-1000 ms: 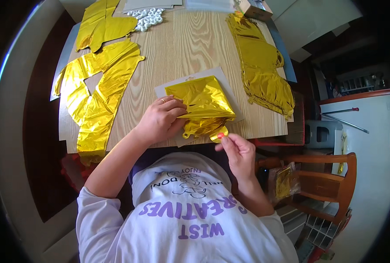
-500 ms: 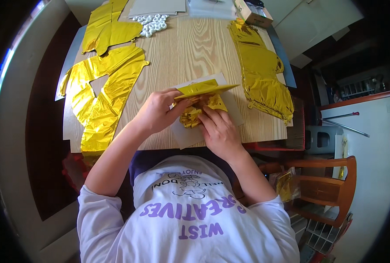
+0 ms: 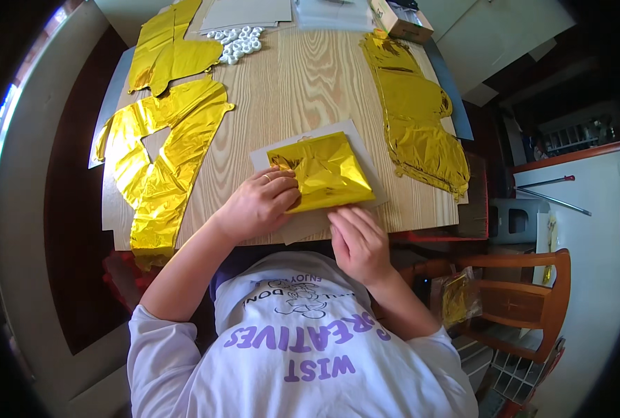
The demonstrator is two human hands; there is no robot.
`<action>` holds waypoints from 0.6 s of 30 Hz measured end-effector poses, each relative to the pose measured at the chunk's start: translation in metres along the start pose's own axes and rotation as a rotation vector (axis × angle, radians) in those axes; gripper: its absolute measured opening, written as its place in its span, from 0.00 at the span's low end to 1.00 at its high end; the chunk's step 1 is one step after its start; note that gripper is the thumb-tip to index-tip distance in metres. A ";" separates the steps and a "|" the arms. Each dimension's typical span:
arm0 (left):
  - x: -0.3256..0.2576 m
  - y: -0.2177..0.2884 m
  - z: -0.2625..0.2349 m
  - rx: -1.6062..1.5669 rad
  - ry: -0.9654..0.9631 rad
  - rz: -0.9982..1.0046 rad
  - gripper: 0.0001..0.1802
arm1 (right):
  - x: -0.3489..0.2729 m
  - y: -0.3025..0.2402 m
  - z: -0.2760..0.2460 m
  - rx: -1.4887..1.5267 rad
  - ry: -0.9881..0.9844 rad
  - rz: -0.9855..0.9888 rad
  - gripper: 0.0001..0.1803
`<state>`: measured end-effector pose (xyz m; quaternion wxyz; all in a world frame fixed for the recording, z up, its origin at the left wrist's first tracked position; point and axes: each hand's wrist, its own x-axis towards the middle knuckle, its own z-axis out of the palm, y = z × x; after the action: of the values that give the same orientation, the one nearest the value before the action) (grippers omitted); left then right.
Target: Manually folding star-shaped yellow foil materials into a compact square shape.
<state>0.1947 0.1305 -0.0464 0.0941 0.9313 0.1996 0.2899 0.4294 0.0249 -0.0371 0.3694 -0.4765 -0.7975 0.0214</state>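
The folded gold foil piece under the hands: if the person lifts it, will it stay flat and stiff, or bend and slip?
The folded gold foil piece looks thin and creased, so it would probably flop and partly unfold when lifted. Its glossy surface suggests it may slide on the grey card beneath. The left hand pressing on it hints it springs open otherwise.

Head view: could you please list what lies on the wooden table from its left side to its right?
Flat gold foil balloon → left hand → folded gold foil balloon on grey card → crumpled gold foil balloon.
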 end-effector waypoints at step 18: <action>-0.001 0.011 0.011 0.157 -0.139 -0.374 0.53 | 0.076 0.089 0.039 -0.164 -0.531 -0.063 0.40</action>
<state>0.2038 0.1197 -0.0528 0.0868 0.9002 0.3839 0.1862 0.4511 0.1453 -0.0569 0.1082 -0.4573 -0.8800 0.0693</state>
